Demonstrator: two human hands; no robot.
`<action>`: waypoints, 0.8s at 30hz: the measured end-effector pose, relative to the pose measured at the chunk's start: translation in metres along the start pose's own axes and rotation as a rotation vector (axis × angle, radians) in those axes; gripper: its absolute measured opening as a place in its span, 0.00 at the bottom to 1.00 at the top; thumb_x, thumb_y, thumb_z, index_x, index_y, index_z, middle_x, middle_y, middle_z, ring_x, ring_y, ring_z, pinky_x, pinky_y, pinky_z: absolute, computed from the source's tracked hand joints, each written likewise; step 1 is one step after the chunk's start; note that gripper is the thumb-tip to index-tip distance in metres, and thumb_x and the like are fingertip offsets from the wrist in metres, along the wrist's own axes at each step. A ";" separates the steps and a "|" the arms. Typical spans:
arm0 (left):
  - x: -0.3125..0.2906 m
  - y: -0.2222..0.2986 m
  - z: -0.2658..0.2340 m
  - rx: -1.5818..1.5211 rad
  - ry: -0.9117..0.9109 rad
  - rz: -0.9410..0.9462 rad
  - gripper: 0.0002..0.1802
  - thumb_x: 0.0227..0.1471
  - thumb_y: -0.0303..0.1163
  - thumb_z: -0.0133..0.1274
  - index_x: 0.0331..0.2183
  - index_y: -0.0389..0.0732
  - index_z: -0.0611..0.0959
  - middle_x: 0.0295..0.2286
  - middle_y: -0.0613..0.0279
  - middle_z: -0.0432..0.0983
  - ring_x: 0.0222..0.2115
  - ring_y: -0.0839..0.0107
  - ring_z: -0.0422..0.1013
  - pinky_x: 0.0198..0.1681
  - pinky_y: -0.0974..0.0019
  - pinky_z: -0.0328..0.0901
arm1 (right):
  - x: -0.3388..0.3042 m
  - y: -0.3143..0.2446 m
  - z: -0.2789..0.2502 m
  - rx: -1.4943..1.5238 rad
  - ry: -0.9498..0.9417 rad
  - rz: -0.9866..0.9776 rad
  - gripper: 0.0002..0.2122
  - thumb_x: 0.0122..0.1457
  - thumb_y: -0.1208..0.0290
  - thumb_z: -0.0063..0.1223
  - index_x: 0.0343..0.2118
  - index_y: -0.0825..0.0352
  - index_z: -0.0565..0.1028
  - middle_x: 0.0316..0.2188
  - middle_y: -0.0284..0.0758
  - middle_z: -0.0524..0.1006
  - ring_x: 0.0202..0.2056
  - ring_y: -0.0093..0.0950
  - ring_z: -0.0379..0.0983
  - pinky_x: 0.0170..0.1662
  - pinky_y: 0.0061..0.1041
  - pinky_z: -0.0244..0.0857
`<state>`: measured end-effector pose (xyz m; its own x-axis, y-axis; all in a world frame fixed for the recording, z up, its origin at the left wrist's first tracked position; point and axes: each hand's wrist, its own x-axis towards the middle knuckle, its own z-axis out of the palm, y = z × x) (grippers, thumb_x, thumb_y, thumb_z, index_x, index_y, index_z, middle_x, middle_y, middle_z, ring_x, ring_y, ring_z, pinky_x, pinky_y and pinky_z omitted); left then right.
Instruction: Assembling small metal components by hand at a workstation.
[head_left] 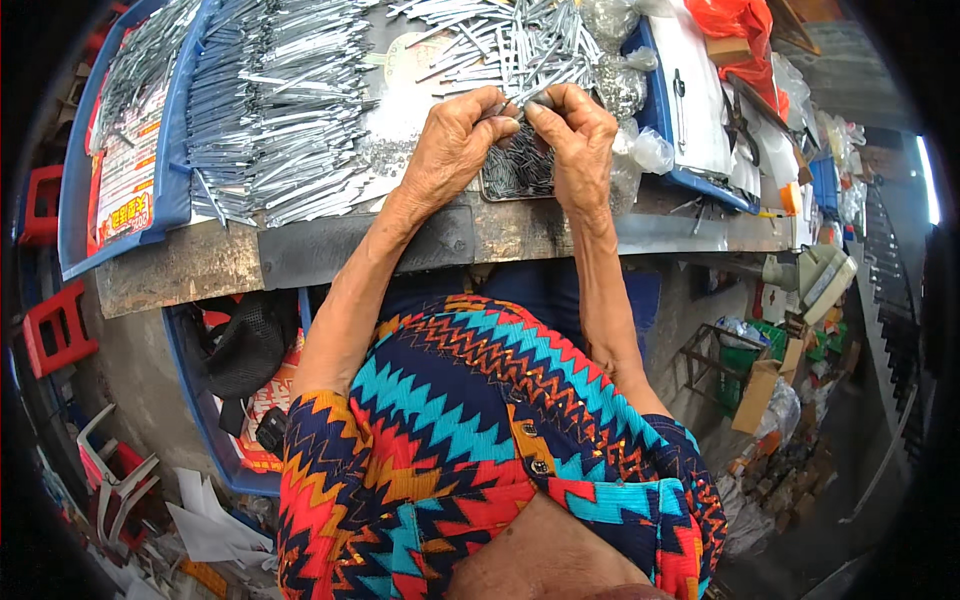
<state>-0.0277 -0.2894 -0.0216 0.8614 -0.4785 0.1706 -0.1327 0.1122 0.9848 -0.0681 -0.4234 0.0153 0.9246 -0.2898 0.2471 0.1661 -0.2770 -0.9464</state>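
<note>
My left hand [458, 140] and my right hand [574, 140] meet over the workbench, both closed in a pinch. Between the fingertips is a thin silvery metal strip, mostly hidden by the fingers. Just beyond my hands lies a loose pile of similar metal strips [520, 48]. Below the fingertips, partly covered by them, a shallow tray holds many small dark metal pieces [518, 172]. To the left, many more strips [308, 120] are stacked in long, fairly even rows.
A blue tray [176, 150] with thin metal pieces stands at the bench's left end. On the right, another blue tray [700, 185] holds scissors [742, 130] and a red plastic bag [735, 35]. Clear plastic bags [628, 90] lie beside the pile. Red stools [58, 328] stand at left.
</note>
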 end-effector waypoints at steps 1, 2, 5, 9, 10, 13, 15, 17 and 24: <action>0.001 0.002 0.001 0.078 0.025 0.026 0.06 0.48 0.24 0.49 0.30 0.32 0.75 0.23 0.67 0.71 0.25 0.82 0.65 0.30 0.77 0.62 | 0.003 0.001 -0.003 0.019 -0.054 0.029 0.05 0.46 0.76 0.52 0.22 0.72 0.71 0.16 0.26 0.68 0.18 0.12 0.58 0.21 0.15 0.53; 0.000 0.002 0.001 0.078 0.024 0.025 0.06 0.48 0.24 0.49 0.30 0.32 0.75 0.23 0.67 0.71 0.25 0.82 0.65 0.30 0.77 0.62 | 0.005 0.001 -0.005 0.039 -0.108 0.058 0.04 0.46 0.77 0.52 0.22 0.72 0.71 0.15 0.25 0.67 0.18 0.12 0.58 0.20 0.14 0.52; 0.001 0.002 0.002 0.248 0.058 0.058 0.05 0.47 0.23 0.49 0.29 0.32 0.75 0.22 0.66 0.72 0.25 0.81 0.65 0.29 0.77 0.61 | 0.008 0.002 -0.006 0.045 -0.127 0.107 0.04 0.47 0.76 0.52 0.22 0.72 0.71 0.15 0.24 0.67 0.18 0.12 0.57 0.20 0.14 0.51; 0.003 0.001 -0.001 0.250 0.118 0.060 0.04 0.48 0.24 0.48 0.28 0.32 0.75 0.20 0.65 0.71 0.23 0.80 0.65 0.26 0.76 0.61 | 0.004 0.004 -0.007 0.172 -0.094 0.209 0.05 0.48 0.75 0.51 0.23 0.73 0.73 0.16 0.26 0.68 0.18 0.13 0.60 0.21 0.15 0.54; 0.003 0.000 -0.002 0.215 0.152 0.040 0.05 0.49 0.24 0.47 0.28 0.32 0.74 0.19 0.66 0.71 0.21 0.80 0.64 0.26 0.75 0.61 | 0.001 0.007 -0.009 0.173 -0.096 0.209 0.05 0.48 0.75 0.51 0.23 0.73 0.73 0.16 0.26 0.68 0.18 0.13 0.60 0.21 0.15 0.54; 0.005 0.003 -0.009 0.082 0.243 0.030 0.07 0.51 0.27 0.46 0.30 0.33 0.75 0.18 0.70 0.69 0.18 0.84 0.60 0.20 0.79 0.56 | -0.010 0.022 -0.014 -0.368 -0.197 0.028 0.07 0.47 0.73 0.51 0.26 0.73 0.72 0.18 0.39 0.72 0.20 0.27 0.68 0.26 0.26 0.61; 0.007 0.002 -0.014 0.028 0.312 -0.022 0.07 0.52 0.29 0.45 0.30 0.36 0.75 0.18 0.72 0.68 0.15 0.88 0.55 0.17 0.82 0.49 | -0.018 0.029 -0.013 -0.474 -0.225 -0.002 0.06 0.47 0.74 0.48 0.25 0.72 0.71 0.22 0.45 0.72 0.25 0.41 0.69 0.29 0.33 0.62; 0.008 -0.004 -0.021 -0.059 0.333 -0.024 0.07 0.52 0.29 0.45 0.30 0.36 0.74 0.17 0.72 0.68 0.15 0.88 0.55 0.17 0.82 0.49 | -0.023 0.029 -0.010 -0.523 -0.243 -0.031 0.06 0.47 0.74 0.47 0.25 0.72 0.71 0.23 0.46 0.72 0.26 0.44 0.69 0.29 0.34 0.62; 0.016 -0.012 -0.026 0.014 0.401 -0.054 0.07 0.52 0.30 0.45 0.31 0.37 0.73 0.16 0.72 0.67 0.15 0.88 0.57 0.16 0.82 0.53 | -0.026 0.041 -0.002 -0.770 -0.207 -0.273 0.05 0.47 0.76 0.49 0.25 0.71 0.67 0.22 0.45 0.70 0.25 0.44 0.68 0.28 0.37 0.60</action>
<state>0.0003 -0.2754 -0.0315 0.9899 -0.1058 0.0946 -0.0859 0.0832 0.9928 -0.0856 -0.4290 -0.0299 0.9425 0.0309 0.3328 0.1823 -0.8822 -0.4342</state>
